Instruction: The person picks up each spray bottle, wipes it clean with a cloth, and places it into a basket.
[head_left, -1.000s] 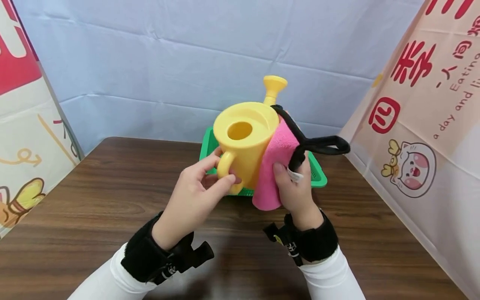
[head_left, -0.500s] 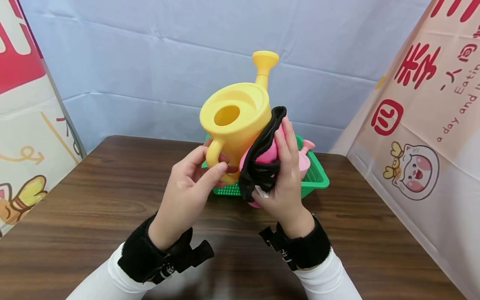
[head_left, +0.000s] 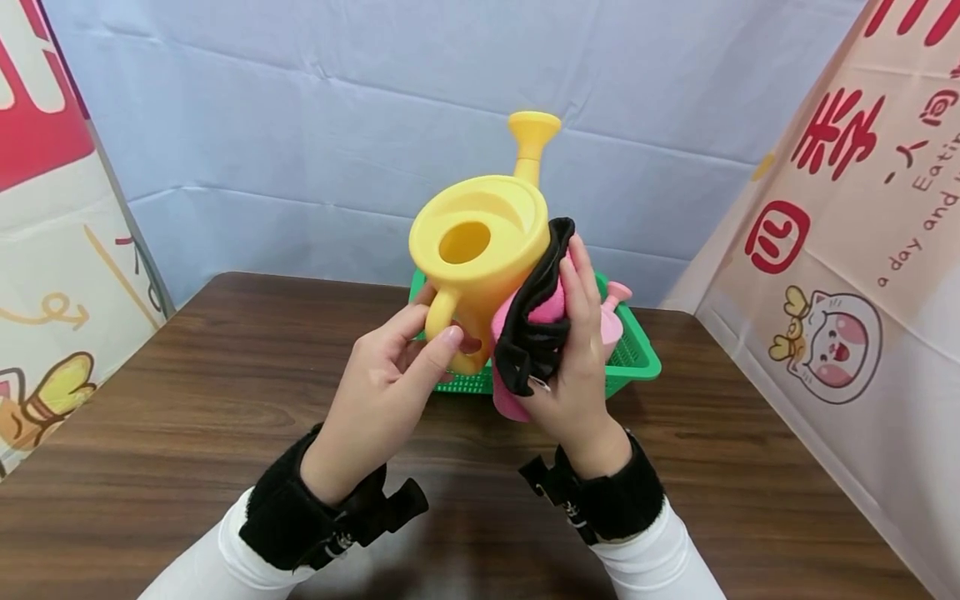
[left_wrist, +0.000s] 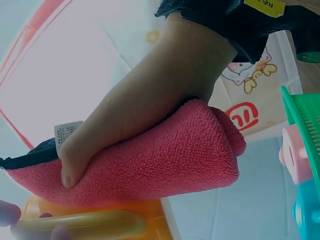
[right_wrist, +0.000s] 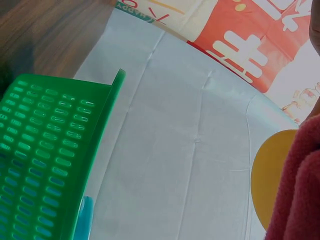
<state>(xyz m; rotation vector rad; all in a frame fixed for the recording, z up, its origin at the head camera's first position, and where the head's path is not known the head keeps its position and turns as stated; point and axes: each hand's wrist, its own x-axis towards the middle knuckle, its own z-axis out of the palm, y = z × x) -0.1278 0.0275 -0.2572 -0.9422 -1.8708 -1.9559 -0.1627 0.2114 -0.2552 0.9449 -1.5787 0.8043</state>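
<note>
A yellow toy watering can (head_left: 480,200) is held up over the table, its round opening tilted towards me and its spout pointing up at the back. My left hand (head_left: 386,379) grips its handle between thumb and fingers. On the can's right side, my right hand (head_left: 581,379) holds a bunched pink towel (left_wrist: 165,160) with black trim (head_left: 525,350) against the yellow wall. The left wrist view shows the right thumb pressing the fuzzy pink cloth, a white tag (left_wrist: 66,134) beside it. The towel hides part of the can's side.
Behind the can stands a green perforated basket (head_left: 637,358) on the dark wood table (head_left: 187,400). A small pink watering can (head_left: 611,325) sits in it, and a blue item (left_wrist: 307,210) shows in the left wrist view. Light cloth sheets hang around the table.
The can has risen and tipped towards me. My right hand has turned and folded the towel, its black strap now bunched under the fingers. In the last half second both hands shifted slightly right and down.
</note>
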